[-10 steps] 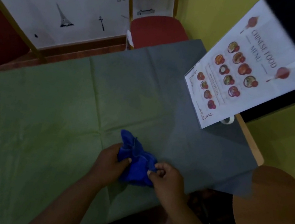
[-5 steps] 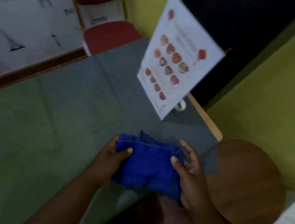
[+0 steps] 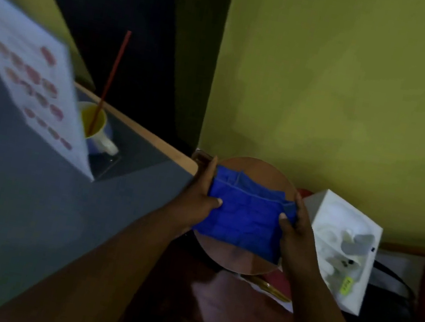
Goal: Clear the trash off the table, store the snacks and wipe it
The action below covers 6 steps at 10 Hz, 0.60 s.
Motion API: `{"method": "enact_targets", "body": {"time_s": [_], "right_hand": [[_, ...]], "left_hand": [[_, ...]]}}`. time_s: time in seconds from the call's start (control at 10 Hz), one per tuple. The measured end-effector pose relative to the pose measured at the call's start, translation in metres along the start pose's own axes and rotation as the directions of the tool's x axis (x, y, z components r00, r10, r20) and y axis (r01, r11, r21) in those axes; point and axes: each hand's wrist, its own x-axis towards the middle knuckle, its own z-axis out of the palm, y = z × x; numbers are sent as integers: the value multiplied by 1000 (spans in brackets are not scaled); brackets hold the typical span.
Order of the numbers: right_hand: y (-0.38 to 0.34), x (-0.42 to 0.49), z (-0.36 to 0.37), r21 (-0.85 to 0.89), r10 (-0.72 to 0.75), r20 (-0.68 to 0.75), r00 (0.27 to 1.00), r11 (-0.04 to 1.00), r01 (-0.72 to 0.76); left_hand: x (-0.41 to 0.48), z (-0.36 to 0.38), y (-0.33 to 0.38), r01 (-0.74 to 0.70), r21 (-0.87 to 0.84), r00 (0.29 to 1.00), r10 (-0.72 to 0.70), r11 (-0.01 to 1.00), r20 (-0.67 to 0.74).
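The counter [image 3: 28, 199] is the biggest thing before me. It lies left of the round wooden top [image 3: 236, 260], its corner nearly meeting that top's left rim. The part I can see carries no wrappers and no snacks. The menu card [image 3: 22, 70] stands on the counter, further left of the wooden top and blurred. The white box [image 3: 338, 211] sits just right of the wooden top with pale things inside that I cannot make out.

The blue cloth [image 3: 244, 217] is over the wooden top, off the counter altogether, folded into a rough rectangle. I cannot tell whether it rests on the wood or hangs just above it. My left grip [image 3: 196, 196] holds its left edge, thumb on top and fingers behind. My right grip [image 3: 296, 232] pinches its right edge the same way. Both are closed on the cloth, neither spread wide.

The yellow cup [image 3: 94, 117] stands behind the menu card, left of the wooden top, with a red straw [image 3: 112, 72] leaning out of it.

I judge the clearing and wiping mostly done, since the cloth is folded and away from the counter. What seems left is setting the cloth down. The cup may need removing if it counts as trash. Much of the counter is out of view, so I cannot vouch for it.
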Motion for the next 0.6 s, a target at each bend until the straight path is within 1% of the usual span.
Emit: {"method": "enact_targets", "body": {"time_s": [0.1,0.2,0.3,0.4,0.5,0.6], "right_hand": [[43,15,-3,-42,29,7,1000,999,-29],[25,6,-1,75,95,66,993,992,-100],[28,0,-4,98,222,65,973,969,-227],[24,-8,-4,-51,247,-41,968,967,-249],[11,-16,-3,-130,176,-95,980,974,-187],[3,-19,-1,-79,79,-127,989,993,-90]], "left_hand": [[36,14,-9,23,248,1000,-23,969,-1],[43,23,-20,117,192,989,-131,974,63],[43,35,-27,162,201,984,-174,966,42],[40,36,-29,164,287,986,-150,944,-70],[34,26,-30,52,299,993,-18,953,-117],[27,17,-27,-53,200,988,81,978,-133]]}}
